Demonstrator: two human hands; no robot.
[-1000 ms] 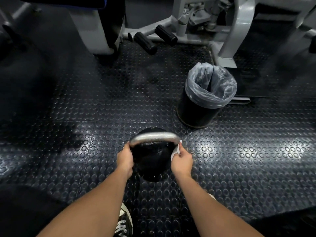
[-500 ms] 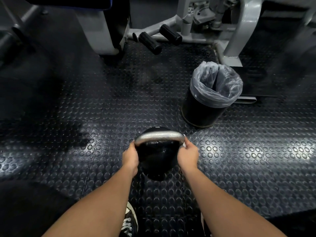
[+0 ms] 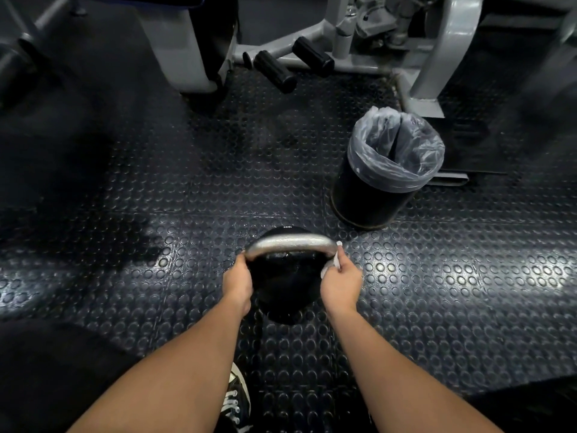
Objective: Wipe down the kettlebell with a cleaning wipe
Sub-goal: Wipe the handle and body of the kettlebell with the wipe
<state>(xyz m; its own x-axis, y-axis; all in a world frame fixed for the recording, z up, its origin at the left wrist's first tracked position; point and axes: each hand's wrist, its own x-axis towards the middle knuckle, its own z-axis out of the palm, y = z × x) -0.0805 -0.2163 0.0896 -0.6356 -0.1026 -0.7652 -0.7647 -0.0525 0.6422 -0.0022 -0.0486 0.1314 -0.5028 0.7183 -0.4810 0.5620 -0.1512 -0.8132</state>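
The kettlebell [image 3: 282, 282] sits on the studded rubber floor [image 3: 452, 276] right in front of you, just below the centre of your view — black body, bare metal handle [image 3: 290, 244] arching across its top. Your left hand [image 3: 238, 281] curls round the handle's 9 o'clock end. Your right hand [image 3: 341, 282] is at the 3 o'clock end, fingers pinching a white cleaning wipe [image 3: 332, 260] against the handle where it bends down to the body. At 1 o'clock from the kettlebell, near but apart, stands a black bin [image 3: 368, 195] lined with a clear bag [image 3: 396, 148]. Beyond it, at 12 o'clock, is a grey machine frame [image 3: 437, 51] with two black foam rollers [image 3: 274, 71]. At 6 o'clock, between your forearms, a laced shoe [image 3: 235, 398] shows.
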